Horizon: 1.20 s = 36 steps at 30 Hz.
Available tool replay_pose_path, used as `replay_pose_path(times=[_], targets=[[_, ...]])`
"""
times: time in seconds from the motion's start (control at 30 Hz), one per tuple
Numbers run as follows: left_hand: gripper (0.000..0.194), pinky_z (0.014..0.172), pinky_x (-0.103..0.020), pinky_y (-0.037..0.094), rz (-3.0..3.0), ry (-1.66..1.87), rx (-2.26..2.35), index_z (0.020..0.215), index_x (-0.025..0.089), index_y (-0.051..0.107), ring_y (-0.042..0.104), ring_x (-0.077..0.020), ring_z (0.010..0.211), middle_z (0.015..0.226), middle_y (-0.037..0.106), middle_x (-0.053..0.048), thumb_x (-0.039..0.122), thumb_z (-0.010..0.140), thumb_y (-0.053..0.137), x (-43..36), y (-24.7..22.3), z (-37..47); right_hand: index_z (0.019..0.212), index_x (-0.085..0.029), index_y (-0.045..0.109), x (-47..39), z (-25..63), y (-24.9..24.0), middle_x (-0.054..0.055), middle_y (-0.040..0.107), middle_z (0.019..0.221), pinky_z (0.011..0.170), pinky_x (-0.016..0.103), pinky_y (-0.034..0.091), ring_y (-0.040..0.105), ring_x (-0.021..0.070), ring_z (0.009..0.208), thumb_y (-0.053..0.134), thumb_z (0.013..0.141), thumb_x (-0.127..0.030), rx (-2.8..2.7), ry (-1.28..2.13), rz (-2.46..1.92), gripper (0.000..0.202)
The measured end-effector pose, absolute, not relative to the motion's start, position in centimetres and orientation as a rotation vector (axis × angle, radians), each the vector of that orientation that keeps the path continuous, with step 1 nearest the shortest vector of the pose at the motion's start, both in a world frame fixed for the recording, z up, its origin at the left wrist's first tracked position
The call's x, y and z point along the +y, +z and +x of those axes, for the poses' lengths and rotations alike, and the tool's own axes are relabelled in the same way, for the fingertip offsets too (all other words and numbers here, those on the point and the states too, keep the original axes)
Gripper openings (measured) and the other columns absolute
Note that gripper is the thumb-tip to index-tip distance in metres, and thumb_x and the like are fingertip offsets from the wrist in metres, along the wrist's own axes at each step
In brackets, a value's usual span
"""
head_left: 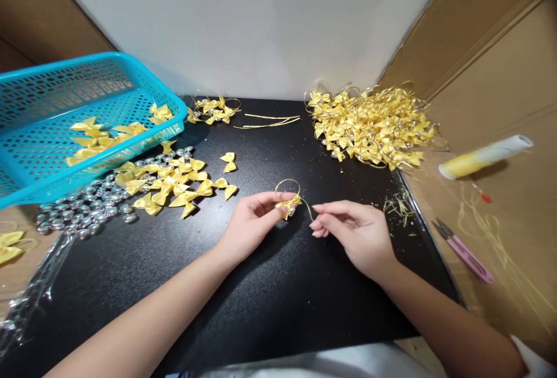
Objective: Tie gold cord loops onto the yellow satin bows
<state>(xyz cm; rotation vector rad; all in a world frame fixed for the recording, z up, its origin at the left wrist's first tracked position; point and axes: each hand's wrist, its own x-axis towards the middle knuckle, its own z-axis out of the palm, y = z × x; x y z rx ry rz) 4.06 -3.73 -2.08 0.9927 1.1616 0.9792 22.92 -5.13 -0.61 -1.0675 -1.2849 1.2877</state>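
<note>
My left hand (260, 214) pinches a yellow ribbon bow (285, 209) above the middle of the black table (243, 308). A silvery bead shows at the bow's lower right. Behind the bow, a thin gold cord (287, 181) arches up in a loop. The cord's loose end curves down to the right, to the fingertips of my right hand (354, 228), which are closed at it.
On the left are a blue basket (98, 175) with yellow bows, loose bows (178, 181) and silvery beads (87, 210). Finished-looking looped bows (374, 126) lie heaped at the back right. Pink snips (467, 257), a roll (485, 157) and cord scraps (399, 207) lie right.
</note>
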Motion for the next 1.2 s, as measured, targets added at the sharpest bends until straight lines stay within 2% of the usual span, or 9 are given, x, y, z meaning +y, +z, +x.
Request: replay_pose_path(times=[0.2,0.47,0.6,0.9,1.2], targets=[[0.031,0.083,-0.032,0.056,1.016,0.95,1.109,0.097,0.016,0.076,0.072,-0.0197,0.085,0.099,0.078,-0.009,0.028,0.069,0.081,-4.2,-2.4,4.4,0.079,-0.018,0.073,-5.3,22.5,-1.4,0.001,0.072,0.063,0.051,0.024,0.058,0.068,0.014,0.054,0.069,0.081,-0.021,-1.573,1.1,-1.194,0.006],[0.023,0.078,-0.03,0.056,1.092,0.945,1.131,0.093,0.016,0.076,0.072,-0.0191,0.082,0.095,0.079,-0.009,0.029,0.075,0.076,-4.5,-2.3,4.4,0.072,-0.018,0.067,-5.5,22.1,-1.5,0.0,0.066,0.06,0.05,0.021,0.048,0.058,0.0103,0.05,0.062,0.082,-0.014,-1.833,0.813,-1.291,0.013],[0.02,0.075,-0.03,0.056,1.128,0.955,1.157,0.091,0.017,0.076,0.072,-0.0195,0.079,0.09,0.079,-0.008,0.028,0.076,0.073,-4.6,-2.2,4.5,0.071,-0.018,0.067,-5.5,22.1,-1.4,-0.002,0.063,0.056,0.048,0.02,0.045,0.054,0.0093,0.047,0.061,0.083,-0.015,-1.832,0.76,-1.308,0.014],[0.017,0.079,-0.03,0.056,1.126,0.977,1.17,0.09,0.017,0.076,0.072,-0.02,0.084,0.094,0.079,-0.007,0.029,0.079,0.07,-4.7,-2.0,4.7,0.069,-0.017,0.067,-5.5,22.2,-1.5,-0.003,0.058,0.053,0.047,0.021,0.041,0.047,0.0083,0.045,0.06,0.083,-0.015,-1.869,0.712,-1.335,0.016],[0.023,0.085,-0.027,0.053,1.057,1.053,1.091,0.103,0.017,0.069,0.069,-0.0169,0.092,0.101,0.074,-0.008,0.023,0.081,0.071,-4.9,-2.5,4.8,0.067,-0.016,0.066,-5.4,22.2,-1.4,-0.003,0.055,0.052,0.048,0.02,0.039,0.045,0.0078,0.045,0.06,0.082,-0.012,-1.859,0.739,-1.342,0.017]])
